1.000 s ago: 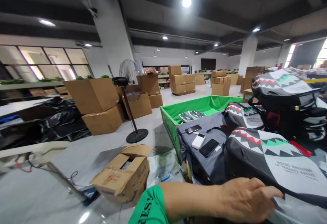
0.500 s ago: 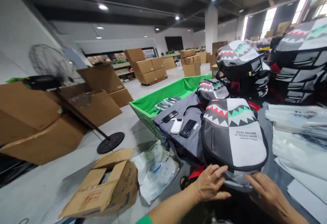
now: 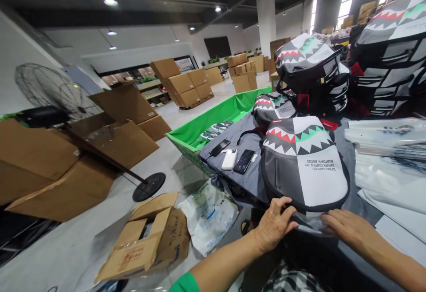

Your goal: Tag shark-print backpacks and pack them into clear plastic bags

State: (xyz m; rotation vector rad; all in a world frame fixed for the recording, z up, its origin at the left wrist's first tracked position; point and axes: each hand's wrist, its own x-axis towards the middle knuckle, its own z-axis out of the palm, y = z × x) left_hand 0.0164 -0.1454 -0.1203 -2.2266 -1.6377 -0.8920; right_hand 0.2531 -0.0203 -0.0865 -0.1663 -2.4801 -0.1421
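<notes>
A grey and white backpack [image 3: 304,163] with a shark-mouth print lies flat on the grey-covered table [image 3: 248,181] in front of me. My left hand [image 3: 274,227] pinches the near edge of a clear plastic bag [image 3: 308,222] at the backpack's bottom end. My right hand [image 3: 344,227] lies on the same plastic edge from the right, fingers together and pressing down. More shark-print backpacks [image 3: 308,68] are stacked behind it.
Two phones [image 3: 244,161] and a white power bank [image 3: 229,159] lie on the table's left part. A green-lined bin [image 3: 213,121] stands beyond. Clear bags [image 3: 388,159] are piled at the right. On the floor: an open carton [image 3: 149,238], a plastic sack [image 3: 208,216], a standing fan [image 3: 56,101], stacked cartons [image 3: 186,83].
My view has swung right from the floor towards the table. My right hand has come into view, and both hands have settled on the plastic edge at the backpack's near end.
</notes>
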